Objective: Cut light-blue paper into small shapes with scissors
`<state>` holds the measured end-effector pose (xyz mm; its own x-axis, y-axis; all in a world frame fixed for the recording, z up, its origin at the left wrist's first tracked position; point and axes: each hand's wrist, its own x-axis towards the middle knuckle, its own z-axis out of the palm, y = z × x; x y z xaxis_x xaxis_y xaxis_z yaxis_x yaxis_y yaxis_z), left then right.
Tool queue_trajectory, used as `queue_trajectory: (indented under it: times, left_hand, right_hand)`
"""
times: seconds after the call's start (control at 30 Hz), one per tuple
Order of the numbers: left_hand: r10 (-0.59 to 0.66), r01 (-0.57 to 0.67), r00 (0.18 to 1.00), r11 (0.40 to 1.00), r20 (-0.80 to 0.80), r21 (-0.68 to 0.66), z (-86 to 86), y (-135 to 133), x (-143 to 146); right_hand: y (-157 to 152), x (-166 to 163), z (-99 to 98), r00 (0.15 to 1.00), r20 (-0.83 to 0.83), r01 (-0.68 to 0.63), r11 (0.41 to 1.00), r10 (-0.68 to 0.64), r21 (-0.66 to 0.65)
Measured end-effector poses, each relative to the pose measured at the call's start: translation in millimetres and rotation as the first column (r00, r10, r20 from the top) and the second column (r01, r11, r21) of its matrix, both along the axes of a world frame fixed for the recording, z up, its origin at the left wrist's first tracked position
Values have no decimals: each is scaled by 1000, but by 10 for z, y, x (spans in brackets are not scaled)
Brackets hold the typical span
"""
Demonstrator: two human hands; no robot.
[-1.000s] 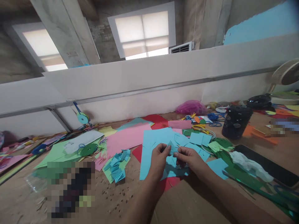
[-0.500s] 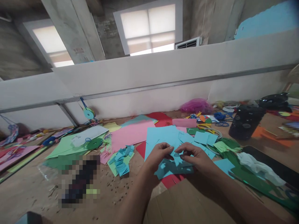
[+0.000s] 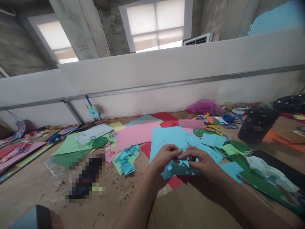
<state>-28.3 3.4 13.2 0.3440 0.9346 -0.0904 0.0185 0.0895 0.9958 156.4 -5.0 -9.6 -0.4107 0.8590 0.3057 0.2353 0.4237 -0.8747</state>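
Observation:
My left hand [image 3: 165,156] and my right hand [image 3: 202,160] meet fingertip to fingertip over the wooden table [image 3: 35,194]. Both pinch a small light blue paper piece [image 3: 184,162] between thumbs and fingers. Under them lies a large light blue sheet [image 3: 166,136] with more cut blue squares [image 3: 209,140] to the right. A heap of small folded blue pieces [image 3: 126,159] sits left of my left hand on a green scrap.
A pink sheet [image 3: 135,132], red paper [image 3: 164,117] and green sheets [image 3: 69,146] cover the table's middle and left. A black round container [image 3: 256,127], a white cloth [image 3: 264,170] on a dark tray and a magenta bundle [image 3: 205,106] are right. A white partition wall runs behind.
My hands have come lower, closer to the table, with the small blue piece turned between the fingertips. The camera view has shifted a little to the left.

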Motion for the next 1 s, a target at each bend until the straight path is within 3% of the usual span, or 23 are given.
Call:
queue_trajectory:
  times: [0.23,0.83,1.0]
  left_hand:
    - [-7,7,998,1000,61,-7,-80,60,37]
    - [6,-7,999,1000,38,17,4,5,43]
    - [-12,11,999,1000,41,24,-64,23,71]
  right_hand:
    - [-2,-12,-21,998,-2,57,998,-57,-24]
    - [-15,35,53,997,-27,68,997,-68,-26]
    - [1,39,41,997,-17,74,996,-75,-46]
